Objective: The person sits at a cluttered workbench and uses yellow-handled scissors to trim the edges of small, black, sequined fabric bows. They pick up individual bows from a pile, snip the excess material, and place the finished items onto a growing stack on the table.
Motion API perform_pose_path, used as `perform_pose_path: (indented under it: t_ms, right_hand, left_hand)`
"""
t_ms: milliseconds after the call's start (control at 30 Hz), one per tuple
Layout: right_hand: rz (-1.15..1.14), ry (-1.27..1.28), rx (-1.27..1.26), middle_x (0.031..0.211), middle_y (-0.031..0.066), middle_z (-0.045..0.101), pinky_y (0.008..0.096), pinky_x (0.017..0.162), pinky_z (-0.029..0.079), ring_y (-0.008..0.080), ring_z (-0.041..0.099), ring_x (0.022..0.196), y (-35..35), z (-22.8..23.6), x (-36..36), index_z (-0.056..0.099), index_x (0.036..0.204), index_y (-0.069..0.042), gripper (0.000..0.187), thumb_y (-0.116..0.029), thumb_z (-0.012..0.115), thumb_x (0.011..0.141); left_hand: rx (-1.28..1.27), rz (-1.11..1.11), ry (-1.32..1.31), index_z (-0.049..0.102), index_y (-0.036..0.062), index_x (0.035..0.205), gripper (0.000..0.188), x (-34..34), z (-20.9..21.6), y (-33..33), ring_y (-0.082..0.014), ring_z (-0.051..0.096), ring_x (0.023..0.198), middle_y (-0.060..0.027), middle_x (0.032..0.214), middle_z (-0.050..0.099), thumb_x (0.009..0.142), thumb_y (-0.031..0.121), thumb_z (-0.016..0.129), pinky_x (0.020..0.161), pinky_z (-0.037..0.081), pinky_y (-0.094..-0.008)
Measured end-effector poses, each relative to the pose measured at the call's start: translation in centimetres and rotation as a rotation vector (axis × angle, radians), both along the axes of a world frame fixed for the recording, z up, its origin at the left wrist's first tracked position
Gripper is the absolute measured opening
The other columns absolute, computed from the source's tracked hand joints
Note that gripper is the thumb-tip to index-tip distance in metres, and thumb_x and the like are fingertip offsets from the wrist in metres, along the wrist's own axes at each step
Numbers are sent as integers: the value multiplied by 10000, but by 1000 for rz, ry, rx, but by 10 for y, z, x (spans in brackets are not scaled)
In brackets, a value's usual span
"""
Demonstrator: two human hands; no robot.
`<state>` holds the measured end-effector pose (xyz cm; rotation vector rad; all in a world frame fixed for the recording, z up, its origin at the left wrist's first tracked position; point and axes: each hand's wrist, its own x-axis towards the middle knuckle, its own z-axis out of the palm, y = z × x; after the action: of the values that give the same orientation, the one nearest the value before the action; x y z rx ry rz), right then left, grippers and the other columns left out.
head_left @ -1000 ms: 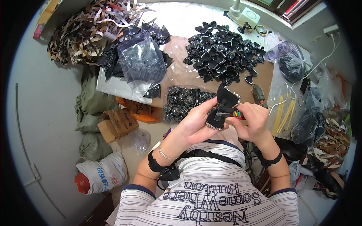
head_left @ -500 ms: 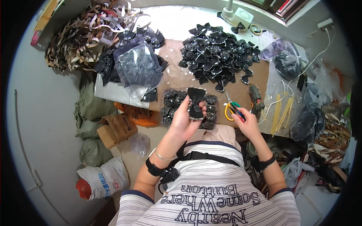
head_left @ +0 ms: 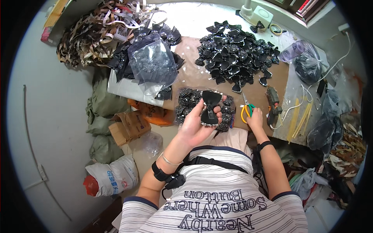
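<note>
My left hand [head_left: 194, 123] is closed round a black bow [head_left: 211, 105] with a beaded edge, held above a clear bag of sparkling black bows [head_left: 186, 105]. The bow's plain black side faces up. On the table to the right, my right hand [head_left: 255, 121] has its fingers closed at the green handle of a pair of scissors [head_left: 244, 111]. The other handle is yellow, and the blades point away from me. Part of the green handle is hidden behind the fingers.
A large heap of black bows [head_left: 237, 54] lies at the back. A glue gun [head_left: 274, 105] and yellow glue sticks [head_left: 299, 120] lie to the right. Plastic-wrapped black pieces [head_left: 153, 62] and ribbon strips [head_left: 89, 39] cover the left. A cardboard box [head_left: 130, 126] stands below the table's left edge.
The dark tool with red and blue parts is no longer in my right hand, which is now at the scissors. My left hand still holds the bow. The whole view has shifted slightly.
</note>
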<state>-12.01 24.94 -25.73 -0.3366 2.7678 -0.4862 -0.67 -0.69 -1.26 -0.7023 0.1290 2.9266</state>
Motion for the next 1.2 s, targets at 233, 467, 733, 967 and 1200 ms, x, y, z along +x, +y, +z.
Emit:
perform_pose_path:
  t_ms: [233,467,733,967,1200]
  right_hand:
    - [-283,-493,-332,803,134,636,374,681,522,294,645,749,20,7,-25,586,926,-12,312,-100,737,668]
    - [-291,-911,-883,733,-1,562,250,590,488,116,611,700,4,179,3,556,889,-48,148,-114,673,826]
    - [706,342,-285,825,99,545,353,573,465,268,575,718,-41,287,-13,542,902,-44,302,-161,708,678]
    - [857,464,-155,803,87,527,344,559,455,250,558,694,-48,304,-19,549,887,-43,307,-206,708,682]
    - [889,486,-140,799,89,524,342,555,453,243,565,695,-55,305,-17,543,866,-32,283,-207,693,701]
  left_hand:
    - [-143,-19,45,387,-28,1366,538,-3,15,0,-110,493,796,-4,837,503,1039,378,257,775,463,-266]
    - [-58,27,120,321,-34,1395,530,-4,3,-5,-148,462,795,-31,852,489,1034,349,254,787,446,-300]
    - [113,15,59,336,-20,1398,512,-12,14,0,-148,499,805,-47,862,531,1034,335,270,779,465,-317]
    - [105,40,19,365,-19,1388,498,-9,22,3,-146,528,805,-46,857,549,1035,322,280,776,475,-327]
    - [49,22,-40,418,39,1353,444,-5,24,10,-161,518,867,-70,1199,567,1033,313,278,775,468,-332]
